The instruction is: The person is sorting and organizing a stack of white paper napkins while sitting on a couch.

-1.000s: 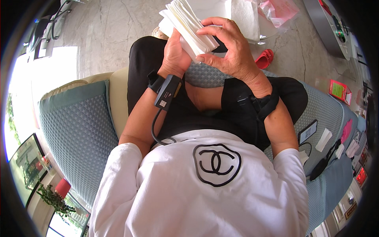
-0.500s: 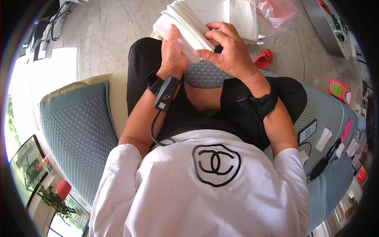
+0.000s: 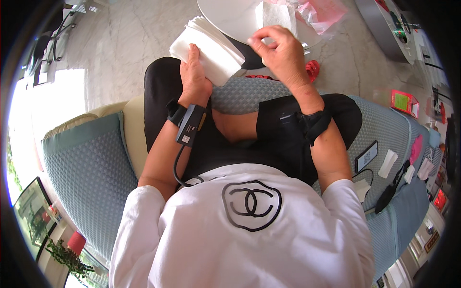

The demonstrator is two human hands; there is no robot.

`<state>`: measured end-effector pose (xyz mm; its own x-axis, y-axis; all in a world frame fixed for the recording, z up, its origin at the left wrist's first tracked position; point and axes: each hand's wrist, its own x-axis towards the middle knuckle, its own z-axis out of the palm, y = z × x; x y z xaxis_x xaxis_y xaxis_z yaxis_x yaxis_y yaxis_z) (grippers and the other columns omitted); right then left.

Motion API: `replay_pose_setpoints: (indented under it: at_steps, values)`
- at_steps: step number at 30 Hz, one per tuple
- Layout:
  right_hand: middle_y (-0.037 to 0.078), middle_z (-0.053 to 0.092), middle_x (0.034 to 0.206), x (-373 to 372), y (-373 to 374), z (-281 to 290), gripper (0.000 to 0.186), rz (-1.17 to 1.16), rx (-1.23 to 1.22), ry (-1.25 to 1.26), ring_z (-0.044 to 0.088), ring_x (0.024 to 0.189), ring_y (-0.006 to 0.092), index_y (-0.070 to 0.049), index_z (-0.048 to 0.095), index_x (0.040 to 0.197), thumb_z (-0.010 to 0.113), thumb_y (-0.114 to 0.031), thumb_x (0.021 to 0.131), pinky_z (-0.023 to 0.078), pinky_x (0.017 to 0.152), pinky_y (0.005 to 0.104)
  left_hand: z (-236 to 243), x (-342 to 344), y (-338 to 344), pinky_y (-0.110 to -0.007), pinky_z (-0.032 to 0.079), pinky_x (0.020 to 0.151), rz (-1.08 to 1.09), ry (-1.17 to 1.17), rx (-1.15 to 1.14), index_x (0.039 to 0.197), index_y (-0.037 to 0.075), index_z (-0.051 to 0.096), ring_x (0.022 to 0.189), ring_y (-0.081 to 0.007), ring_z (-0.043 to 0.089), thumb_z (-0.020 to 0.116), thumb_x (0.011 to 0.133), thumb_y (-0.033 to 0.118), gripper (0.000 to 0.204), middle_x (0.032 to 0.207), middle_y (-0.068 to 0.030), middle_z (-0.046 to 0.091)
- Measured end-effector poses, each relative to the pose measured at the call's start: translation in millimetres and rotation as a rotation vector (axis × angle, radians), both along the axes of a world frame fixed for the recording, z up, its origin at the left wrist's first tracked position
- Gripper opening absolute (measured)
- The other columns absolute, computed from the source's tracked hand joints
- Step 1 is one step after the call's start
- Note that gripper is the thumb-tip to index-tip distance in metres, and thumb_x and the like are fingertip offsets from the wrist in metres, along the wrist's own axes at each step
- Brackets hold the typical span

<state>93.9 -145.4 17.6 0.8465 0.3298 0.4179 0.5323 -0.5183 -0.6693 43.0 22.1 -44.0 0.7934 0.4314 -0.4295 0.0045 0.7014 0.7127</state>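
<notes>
While the left hand (image 3: 194,79) grasps a stack of thin white sheets (image 3: 211,53), thumb laid over the broad face and the other fingers out of sight behind it, the right hand (image 3: 283,53) hangs just to the right, apart from the stack; its fingers are curled loosely, nothing shows in that grip, and I cannot tell whether the fingertips meet.

The stack lies ahead of the left wrist and a little to its right, held up in the air around the height of the knees; its long axis slants from upper left down to lower right, so that the lower right end is the part nearest the right hand; the layered edges fan along the far side, turned away from the body, and the flat face tilts back toward the person; the left grip has the stack by its near long side, leaving the far edge uncovered.

Beyond the hands stands a white table (image 3: 228,17); folded white paper (image 3: 274,17) lies on it, past the right hand as seen from the person, with a pink plastic bag (image 3: 321,15) just beside it on the right.
</notes>
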Motion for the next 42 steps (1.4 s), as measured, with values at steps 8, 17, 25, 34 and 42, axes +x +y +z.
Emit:
replay_pose_setpoints:
  at_steps: [8, 17, 25, 34, 42]
  values:
    - [0.011, 0.055, 0.097, 8.7, -7.4, -15.5, 0.046, -0.223, -0.525, -0.065, 0.053, 0.093, 0.0277, -0.005, 0.054, 0.096, 0.073, -0.031, 0.064, 0.048, 0.075, 0.0349, -3.2, -0.9, -1.0, -0.038, 0.041, 0.091, -0.118, 0.005, -0.063, 0.123, 0.004, 0.038, 0.104, -0.0241, 0.049, 0.051, 0.089, 0.028, 0.044, 0.115, -0.0101, 0.050]
    - [0.012, 0.055, 0.096, 19.7, -12.5, -27.1, 0.037, -0.263, -0.643, -0.050, 0.053, 0.093, 0.0283, -0.004, 0.056, 0.093, 0.071, -0.025, 0.067, 0.048, 0.076, 0.0361, 8.4, -3.1, -3.9, -0.036, 0.040, 0.091, -0.243, 0.032, -0.073, 0.124, 0.003, 0.037, 0.105, -0.0236, 0.049, 0.049, 0.089, 0.029, 0.045, 0.116, -0.0105, 0.050]
    - [0.013, 0.060, 0.086, 26.7, -23.8, -30.9, 0.017, -0.235, -0.489, -0.018, 0.056, 0.084, 0.0324, -0.004, 0.060, 0.086, 0.056, -0.018, 0.076, 0.046, 0.075, 0.0379, 9.9, -4.1, -5.1, -0.034, 0.040, 0.089, -0.286, 0.025, -0.094, 0.121, -0.001, 0.039, 0.102, -0.0226, 0.051, 0.053, 0.087, 0.029, 0.048, 0.113, -0.0116, 0.052]
    - [0.013, 0.061, 0.085, 22.1, -22.4, -22.9, 0.017, -0.248, -0.590, -0.074, 0.058, 0.081, 0.0313, -0.006, 0.059, 0.089, 0.052, -0.014, 0.076, 0.047, 0.072, 0.0397, 17.8, -5.9, -6.9, -0.035, 0.040, 0.091, -0.337, -0.010, -0.240, 0.121, 0.005, 0.044, 0.103, -0.0218, 0.051, 0.055, 0.086, 0.029, 0.044, 0.113, -0.0080, 0.053]
    - [0.012, 0.062, 0.082, 26.3, -33.9, 3.8, 0.013, -0.422, -0.465, -0.309, 0.060, 0.075, 0.0317, -0.007, 0.057, 0.087, 0.055, -0.015, 0.077, 0.049, 0.065, 0.0384, 27.2, -9.0, -4.6, -0.035, 0.040, 0.092, -0.382, -0.173, -0.367, 0.121, 0.007, 0.043, 0.105, -0.0203, 0.050, 0.049, 0.089, 0.029, 0.039, 0.114, -0.0070, 0.053]
